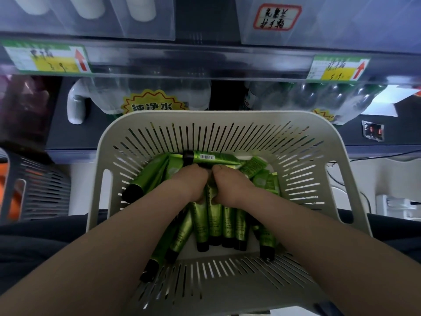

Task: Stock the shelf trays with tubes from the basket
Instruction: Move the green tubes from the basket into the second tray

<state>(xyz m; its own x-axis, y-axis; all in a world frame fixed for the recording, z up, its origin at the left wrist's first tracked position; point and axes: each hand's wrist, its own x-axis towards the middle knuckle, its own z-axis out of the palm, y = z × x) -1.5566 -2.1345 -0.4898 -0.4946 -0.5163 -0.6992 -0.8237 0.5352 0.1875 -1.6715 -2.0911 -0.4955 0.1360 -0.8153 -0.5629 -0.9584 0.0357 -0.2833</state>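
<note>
Green tubes (pixel 214 221), seemingly in 2 hands (pixel 193 181) (pixel 230 182)

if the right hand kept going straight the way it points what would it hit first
Most likely the crosswise tube with the barcode, lying just beyond the right hand. Behind that is the far wall of the basket. Depth is unclear.

Soft, even light is brightest on the pale rim of the basket (pixel 211 115); the tubes (pixel 214 220) inside it carry a dull sheen. Above the basket, the clear shelf trays (pixel 341 26) and price labels (pixel 45 57) look hazy and smeared. Wide-angle distortion bows the shelf edge (pixel 205 55) above it, and the corners darken.
</note>
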